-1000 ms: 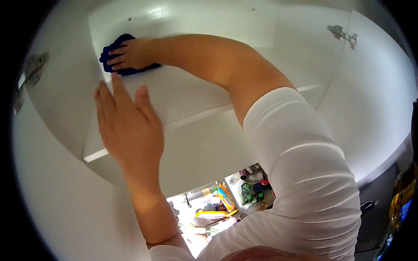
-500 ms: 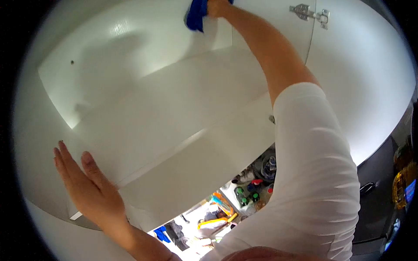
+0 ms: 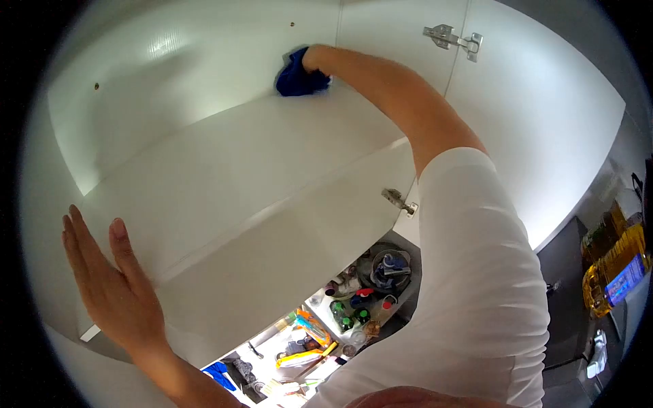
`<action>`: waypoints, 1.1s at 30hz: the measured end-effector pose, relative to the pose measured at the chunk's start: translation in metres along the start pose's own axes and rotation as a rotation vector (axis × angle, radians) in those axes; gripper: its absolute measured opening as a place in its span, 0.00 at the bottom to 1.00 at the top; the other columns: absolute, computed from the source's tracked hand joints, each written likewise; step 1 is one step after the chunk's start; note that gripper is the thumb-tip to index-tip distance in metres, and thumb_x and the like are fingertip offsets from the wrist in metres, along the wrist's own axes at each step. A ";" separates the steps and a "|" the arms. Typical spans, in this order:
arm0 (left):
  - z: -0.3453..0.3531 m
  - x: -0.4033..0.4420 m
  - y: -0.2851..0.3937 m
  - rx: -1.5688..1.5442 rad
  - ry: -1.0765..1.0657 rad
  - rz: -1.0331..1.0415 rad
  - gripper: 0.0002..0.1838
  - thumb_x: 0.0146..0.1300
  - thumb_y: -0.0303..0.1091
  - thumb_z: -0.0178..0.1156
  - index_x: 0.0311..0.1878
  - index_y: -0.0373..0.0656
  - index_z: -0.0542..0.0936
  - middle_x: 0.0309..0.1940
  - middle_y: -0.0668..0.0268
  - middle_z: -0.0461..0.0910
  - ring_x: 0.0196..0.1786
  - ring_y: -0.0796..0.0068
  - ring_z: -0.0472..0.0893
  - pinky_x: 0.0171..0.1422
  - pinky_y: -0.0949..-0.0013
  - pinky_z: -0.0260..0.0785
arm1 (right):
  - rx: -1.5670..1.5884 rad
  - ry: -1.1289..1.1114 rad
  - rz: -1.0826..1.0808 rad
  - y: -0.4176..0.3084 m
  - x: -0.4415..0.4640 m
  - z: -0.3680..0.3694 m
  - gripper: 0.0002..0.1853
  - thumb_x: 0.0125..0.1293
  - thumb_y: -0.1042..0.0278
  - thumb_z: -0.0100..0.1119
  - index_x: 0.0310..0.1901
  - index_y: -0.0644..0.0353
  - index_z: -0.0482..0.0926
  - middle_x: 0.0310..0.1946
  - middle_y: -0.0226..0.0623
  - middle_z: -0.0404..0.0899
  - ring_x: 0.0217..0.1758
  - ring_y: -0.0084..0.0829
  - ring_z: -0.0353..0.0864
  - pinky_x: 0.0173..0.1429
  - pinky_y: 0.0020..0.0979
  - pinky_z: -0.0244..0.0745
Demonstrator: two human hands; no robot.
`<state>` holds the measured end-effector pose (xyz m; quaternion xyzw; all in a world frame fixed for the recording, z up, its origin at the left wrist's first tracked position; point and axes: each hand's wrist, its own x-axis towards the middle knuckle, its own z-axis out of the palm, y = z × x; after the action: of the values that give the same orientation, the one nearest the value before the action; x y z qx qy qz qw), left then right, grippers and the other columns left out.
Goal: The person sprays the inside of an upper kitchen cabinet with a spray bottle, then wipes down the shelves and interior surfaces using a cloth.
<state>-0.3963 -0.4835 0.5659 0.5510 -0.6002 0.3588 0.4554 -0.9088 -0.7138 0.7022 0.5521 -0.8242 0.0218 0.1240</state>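
My right hand (image 3: 314, 60) is closed on a dark blue cloth (image 3: 296, 76), pressed into the back of a white cabinet (image 3: 204, 153), where the back panel meets the shelf floor. The cloth covers most of the fingers. At the lower left, my left hand (image 3: 122, 299) lies flat against or close to the cabinet's left side, fingers stretched and thumb apart, holding nothing. Whether its palm touches the panel I cannot tell.
A white door (image 3: 537, 102) stands open at the right on a metal hinge (image 3: 452, 39); a second hinge (image 3: 399, 202) sits lower. Below are green-capped bottles (image 3: 343, 316) and orange packets (image 3: 313, 330). A bottle of yellow oil (image 3: 615, 272) stands at the far right.
My right hand has moved the blue cloth down the back panel to the shelf's rear edge. The view has shifted somewhat; my left hand keeps the same flat pose.
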 end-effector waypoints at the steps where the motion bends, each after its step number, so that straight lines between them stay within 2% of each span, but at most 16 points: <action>1: 0.002 0.001 0.000 0.011 -0.002 -0.005 0.36 0.82 0.64 0.44 0.79 0.47 0.71 0.79 0.54 0.70 0.82 0.51 0.67 0.81 0.49 0.67 | -0.063 0.063 -0.058 0.002 -0.013 -0.021 0.31 0.75 0.61 0.55 0.74 0.69 0.69 0.78 0.62 0.60 0.79 0.56 0.58 0.81 0.52 0.55; 4: 0.002 0.002 0.003 -0.009 -0.027 -0.052 0.36 0.81 0.66 0.44 0.80 0.52 0.71 0.80 0.56 0.69 0.83 0.54 0.66 0.82 0.50 0.65 | -0.336 0.280 -0.125 0.037 -0.047 -0.072 0.32 0.74 0.59 0.56 0.74 0.71 0.70 0.79 0.61 0.61 0.82 0.56 0.57 0.83 0.53 0.53; 7: 0.007 0.001 0.000 -0.030 -0.016 -0.070 0.37 0.80 0.68 0.44 0.81 0.56 0.70 0.81 0.57 0.68 0.83 0.54 0.66 0.83 0.50 0.64 | -0.609 0.378 -0.048 0.095 -0.071 -0.095 0.33 0.74 0.57 0.56 0.73 0.72 0.72 0.79 0.59 0.62 0.84 0.56 0.55 0.85 0.54 0.50; 10: 0.011 0.001 -0.007 -0.044 -0.027 -0.034 0.38 0.80 0.70 0.42 0.82 0.56 0.68 0.81 0.57 0.67 0.83 0.54 0.65 0.83 0.51 0.64 | -0.766 0.366 -0.071 0.114 -0.092 -0.082 0.33 0.74 0.55 0.56 0.73 0.72 0.73 0.79 0.57 0.63 0.84 0.56 0.56 0.85 0.54 0.51; 15: 0.018 0.003 -0.017 -0.093 0.012 0.032 0.41 0.79 0.72 0.40 0.82 0.55 0.68 0.82 0.58 0.65 0.84 0.54 0.64 0.83 0.50 0.63 | -0.838 0.076 -0.316 0.099 -0.168 -0.033 0.31 0.78 0.53 0.53 0.73 0.67 0.74 0.74 0.52 0.71 0.78 0.52 0.66 0.79 0.52 0.60; 17: 0.020 0.001 -0.019 -0.003 -0.007 0.023 0.44 0.77 0.76 0.39 0.83 0.55 0.66 0.83 0.58 0.64 0.85 0.55 0.62 0.84 0.49 0.62 | -0.764 -0.072 -0.330 0.095 -0.201 -0.036 0.30 0.79 0.52 0.52 0.73 0.65 0.74 0.72 0.50 0.74 0.76 0.50 0.70 0.77 0.51 0.64; 20: 0.023 0.002 -0.020 0.024 -0.050 -0.008 0.46 0.75 0.78 0.37 0.84 0.56 0.65 0.83 0.58 0.64 0.85 0.57 0.61 0.85 0.50 0.61 | -0.494 -0.286 -0.227 0.105 -0.244 -0.048 0.28 0.82 0.51 0.50 0.73 0.62 0.75 0.70 0.47 0.78 0.72 0.48 0.76 0.73 0.50 0.70; 21: 0.024 0.003 -0.019 0.027 -0.049 0.000 0.46 0.75 0.78 0.37 0.84 0.56 0.65 0.83 0.58 0.64 0.85 0.57 0.61 0.85 0.50 0.61 | -0.324 -0.308 -0.165 0.112 -0.259 -0.048 0.28 0.83 0.51 0.49 0.73 0.61 0.75 0.69 0.46 0.80 0.70 0.47 0.78 0.72 0.49 0.72; 23: 0.026 0.003 -0.017 0.045 -0.052 -0.021 0.47 0.75 0.79 0.35 0.84 0.56 0.64 0.83 0.59 0.64 0.85 0.58 0.61 0.85 0.50 0.61 | 0.236 -0.271 -0.001 0.123 -0.291 -0.038 0.28 0.83 0.49 0.50 0.73 0.61 0.75 0.71 0.43 0.78 0.74 0.46 0.75 0.75 0.48 0.69; 24: 0.026 0.003 -0.017 0.054 -0.050 -0.022 0.47 0.75 0.79 0.35 0.84 0.56 0.64 0.83 0.59 0.64 0.85 0.58 0.61 0.85 0.50 0.61 | 0.240 -0.270 -0.010 0.123 -0.303 -0.036 0.28 0.83 0.49 0.50 0.73 0.61 0.75 0.71 0.43 0.78 0.74 0.46 0.75 0.75 0.48 0.69; 27: 0.025 0.003 -0.017 0.166 -0.097 0.016 0.47 0.75 0.79 0.35 0.84 0.55 0.64 0.82 0.58 0.65 0.85 0.58 0.61 0.85 0.50 0.61 | 0.485 -0.154 -0.114 0.086 -0.339 -0.029 0.33 0.80 0.45 0.54 0.76 0.61 0.72 0.73 0.43 0.75 0.76 0.45 0.72 0.79 0.45 0.64; 28: 0.025 0.005 -0.016 0.098 -0.103 -0.015 0.47 0.75 0.79 0.34 0.84 0.54 0.64 0.82 0.57 0.65 0.85 0.57 0.61 0.85 0.51 0.61 | 0.561 -0.110 -0.155 0.061 -0.347 -0.027 0.35 0.79 0.43 0.55 0.77 0.60 0.71 0.74 0.44 0.75 0.75 0.45 0.72 0.80 0.43 0.64; 29: 0.023 0.005 -0.016 0.033 -0.112 -0.041 0.48 0.75 0.79 0.34 0.84 0.53 0.64 0.82 0.56 0.64 0.85 0.57 0.61 0.84 0.51 0.62 | 0.836 -0.218 -0.362 0.034 -0.344 -0.017 0.40 0.77 0.39 0.58 0.79 0.61 0.69 0.75 0.46 0.73 0.76 0.45 0.72 0.81 0.41 0.62; 31: 0.016 0.005 -0.014 0.006 -0.116 0.001 0.47 0.77 0.76 0.35 0.83 0.49 0.65 0.81 0.53 0.65 0.84 0.54 0.62 0.84 0.50 0.61 | 0.617 -0.139 -0.548 -0.053 -0.363 -0.027 0.36 0.77 0.31 0.51 0.68 0.56 0.82 0.66 0.47 0.82 0.71 0.45 0.77 0.77 0.42 0.67; 32: 0.015 0.006 -0.016 -0.063 -0.100 -0.001 0.46 0.78 0.74 0.35 0.82 0.47 0.66 0.81 0.51 0.66 0.84 0.52 0.63 0.84 0.50 0.61 | 0.638 -0.023 -0.754 -0.086 -0.381 -0.027 0.36 0.77 0.28 0.46 0.62 0.54 0.85 0.61 0.48 0.85 0.68 0.49 0.79 0.73 0.43 0.70; 33: 0.016 0.009 -0.018 -0.131 -0.081 -0.009 0.44 0.80 0.72 0.35 0.81 0.45 0.68 0.80 0.50 0.67 0.83 0.51 0.64 0.84 0.50 0.61 | 0.611 -0.018 -0.739 -0.128 -0.382 -0.027 0.35 0.78 0.29 0.45 0.61 0.53 0.86 0.59 0.49 0.85 0.66 0.53 0.80 0.71 0.45 0.72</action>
<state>-0.3805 -0.5040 0.5674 0.5366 -0.6380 0.2941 0.4675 -0.6491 -0.4131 0.6281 0.8194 -0.5296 0.2130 -0.0516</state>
